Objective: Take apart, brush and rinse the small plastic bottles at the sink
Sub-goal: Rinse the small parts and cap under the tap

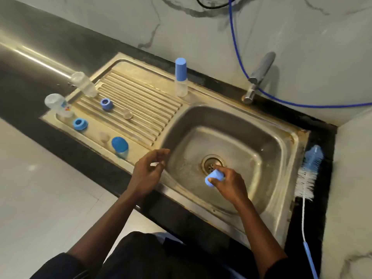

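Right hand (227,184) pinches a blue cap (214,178) over the steel sink (281,150), beside the drain (211,163). The cap lies tilted, one end toward the left hand (149,172). That hand's fingers are curled at the basin's rim; whether they hold anything, I cannot tell. Two open bottles (83,84), two blue rings (106,104) and one domed cap (120,146) sit on the drainboard (141,101). One capped bottle (181,77) stands upright behind, on a black counter (24,93) against a marble wall (120,21).

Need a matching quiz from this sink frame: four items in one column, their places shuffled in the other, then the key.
Things
1. bottle brush
2. capped bottle
3. pale blue cap
4. tap

Places
A. held in the right hand over the basin
B. lying on the counter, right of the basin
C. standing upright at the drainboard back edge
D. behind the basin, beside the blue hose

Pairs: 1-B, 2-C, 3-A, 4-D
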